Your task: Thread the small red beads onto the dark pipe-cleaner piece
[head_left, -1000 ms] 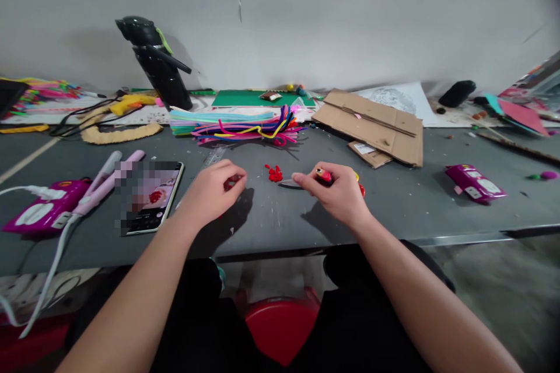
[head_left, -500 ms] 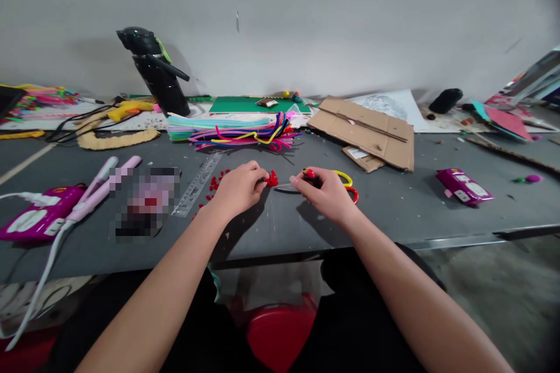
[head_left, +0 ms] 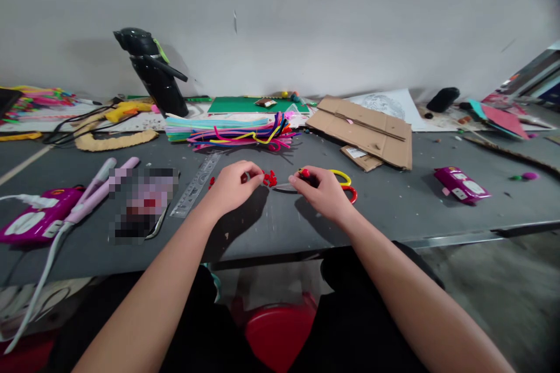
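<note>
My left hand hovers just left of a small pile of red pieces, thumb and forefinger pinched together. Whether a piece sits between those fingertips is too small to tell. A little right of the pile, my right hand is closed around a small red piece that shows above the curled fingers. Scissors with one yellow and one red handle lie on the table under my right hand, their blade tips pointing at the pile. More red pieces show beside my left hand's knuckles, partly hidden by it.
A clear ruler and a phone, partly blurred out, lie left. Behind are pipe cleaners, cardboard and a black flask. Purple power strips stand on either side, a pink hair straightener by the left one.
My left hand has shifted slightly left, covering more of the scattered red pieces, and a gap now shows inside its pinch. My right hand has barely moved.
</note>
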`<state>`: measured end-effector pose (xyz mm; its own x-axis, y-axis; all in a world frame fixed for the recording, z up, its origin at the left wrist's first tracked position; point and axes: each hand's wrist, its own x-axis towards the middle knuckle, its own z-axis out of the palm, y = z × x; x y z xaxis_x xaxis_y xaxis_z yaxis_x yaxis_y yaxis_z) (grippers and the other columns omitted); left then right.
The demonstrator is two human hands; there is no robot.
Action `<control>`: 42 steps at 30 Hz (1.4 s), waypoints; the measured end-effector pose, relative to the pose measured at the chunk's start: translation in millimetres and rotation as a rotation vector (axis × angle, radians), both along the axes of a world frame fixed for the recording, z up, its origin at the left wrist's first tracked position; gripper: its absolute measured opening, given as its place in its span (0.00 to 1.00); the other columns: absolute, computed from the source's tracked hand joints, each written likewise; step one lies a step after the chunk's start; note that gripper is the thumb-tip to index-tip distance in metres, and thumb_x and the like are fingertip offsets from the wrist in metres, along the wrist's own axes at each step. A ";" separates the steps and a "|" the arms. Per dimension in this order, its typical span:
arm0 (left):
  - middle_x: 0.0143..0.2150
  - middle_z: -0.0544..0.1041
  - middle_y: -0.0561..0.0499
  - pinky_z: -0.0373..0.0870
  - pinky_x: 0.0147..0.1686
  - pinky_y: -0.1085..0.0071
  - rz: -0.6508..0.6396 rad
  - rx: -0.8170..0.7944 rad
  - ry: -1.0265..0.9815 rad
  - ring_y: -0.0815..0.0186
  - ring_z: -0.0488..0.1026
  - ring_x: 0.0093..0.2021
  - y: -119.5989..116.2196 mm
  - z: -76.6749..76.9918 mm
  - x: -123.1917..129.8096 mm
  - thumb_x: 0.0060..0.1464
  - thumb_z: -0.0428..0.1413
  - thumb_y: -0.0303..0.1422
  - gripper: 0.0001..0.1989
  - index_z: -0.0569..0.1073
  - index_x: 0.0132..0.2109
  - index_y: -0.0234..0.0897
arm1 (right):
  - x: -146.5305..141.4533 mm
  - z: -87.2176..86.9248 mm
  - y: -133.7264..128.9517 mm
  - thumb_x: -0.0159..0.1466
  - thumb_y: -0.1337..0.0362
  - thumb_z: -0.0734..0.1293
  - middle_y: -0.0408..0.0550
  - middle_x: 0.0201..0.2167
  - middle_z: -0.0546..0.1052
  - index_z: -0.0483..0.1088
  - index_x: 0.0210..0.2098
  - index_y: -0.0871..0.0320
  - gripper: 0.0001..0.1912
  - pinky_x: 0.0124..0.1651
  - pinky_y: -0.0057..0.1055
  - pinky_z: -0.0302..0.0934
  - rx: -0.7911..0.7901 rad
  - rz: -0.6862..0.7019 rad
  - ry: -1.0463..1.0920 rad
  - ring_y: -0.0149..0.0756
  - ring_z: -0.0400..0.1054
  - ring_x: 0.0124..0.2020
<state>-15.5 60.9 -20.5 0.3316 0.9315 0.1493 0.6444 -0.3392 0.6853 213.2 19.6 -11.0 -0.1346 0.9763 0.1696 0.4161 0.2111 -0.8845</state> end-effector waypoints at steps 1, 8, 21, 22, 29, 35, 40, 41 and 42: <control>0.36 0.78 0.49 0.63 0.34 0.69 0.022 -0.054 -0.081 0.65 0.69 0.33 -2.4 3.0 0.4 0.58 0.56 0.43 0.14 0.78 0.37 0.37 | -1.3 -1.4 0.3 0.64 0.53 0.67 0.43 0.24 0.71 0.73 0.30 0.59 0.15 0.33 0.31 0.57 0.009 0.004 0.003 0.32 0.62 0.27; 0.21 0.62 0.57 0.49 0.23 0.72 0.108 -0.437 -0.639 0.71 0.57 0.22 -19.6 5.3 12.8 0.51 0.61 0.39 0.09 0.76 0.32 0.37 | -24.5 -16.1 -0.5 0.58 0.54 0.74 0.50 0.39 0.82 0.78 0.46 0.59 0.20 0.42 0.33 0.66 0.010 0.108 0.187 0.38 0.74 0.37; 0.24 0.68 0.54 0.52 0.23 0.73 0.147 -0.542 -0.804 0.71 0.62 0.25 -23.1 -3.3 15.4 0.49 0.64 0.40 0.11 0.78 0.33 0.36 | -42.6 -23.0 -0.7 0.62 0.54 0.71 0.52 0.34 0.82 0.80 0.37 0.62 0.16 0.40 0.32 0.66 0.082 -0.054 0.245 0.39 0.74 0.35; 0.25 0.70 0.53 0.55 0.24 0.72 0.169 -0.461 -0.713 0.70 0.63 0.26 -21.5 -3.9 12.8 0.51 0.62 0.40 0.11 0.78 0.34 0.36 | -41.9 -23.6 0.1 0.62 0.54 0.70 0.53 0.35 0.82 0.80 0.37 0.62 0.16 0.40 0.33 0.67 0.081 -0.058 0.247 0.39 0.75 0.35; 0.36 0.80 0.47 0.66 0.38 0.67 0.115 0.048 0.075 0.62 0.72 0.34 -5.0 -11.6 -5.6 0.54 0.58 0.33 0.07 0.80 0.36 0.38 | -26.6 -18.1 5.0 0.65 0.53 0.67 0.50 0.30 0.80 0.79 0.40 0.62 0.18 0.33 0.30 0.64 0.036 -0.079 0.168 0.38 0.73 0.30; 0.38 0.80 0.45 0.69 0.41 0.66 -0.003 0.106 0.155 0.60 0.76 0.38 5.9 -17.6 -3.8 0.60 0.53 0.32 0.12 0.81 0.39 0.39 | -18.3 -15.8 6.4 0.64 0.53 0.68 0.48 0.29 0.78 0.77 0.36 0.60 0.16 0.30 0.29 0.60 0.063 -0.080 0.146 0.33 0.67 0.26; 0.47 0.80 0.45 0.70 0.47 0.66 -0.020 0.056 0.045 0.61 0.77 0.46 1.1 -10.8 -5.1 0.61 0.50 0.27 0.14 0.80 0.47 0.38 | -14.5 -14.7 7.8 0.66 0.54 0.66 0.46 0.29 0.77 0.76 0.38 0.60 0.15 0.30 0.29 0.58 0.034 -0.022 0.112 0.31 0.64 0.25; 0.48 0.80 0.46 0.70 0.47 0.67 -0.024 0.044 0.010 0.61 0.77 0.46 -2.3 -7.7 -4.3 0.61 0.51 0.28 0.14 0.79 0.48 0.38 | -14.6 -14.3 7.7 0.66 0.54 0.66 0.46 0.29 0.77 0.76 0.38 0.60 0.15 0.30 0.29 0.58 0.020 -0.004 0.115 0.31 0.64 0.25; 0.48 0.79 0.47 0.70 0.46 0.68 -0.036 0.041 -0.026 0.62 0.76 0.46 -6.3 -4.5 -2.9 0.62 0.52 0.29 0.13 0.79 0.49 0.38 | -14.9 -13.7 7.3 0.66 0.54 0.66 0.46 0.29 0.77 0.76 0.38 0.60 0.15 0.30 0.29 0.58 0.007 0.014 0.119 0.31 0.63 0.24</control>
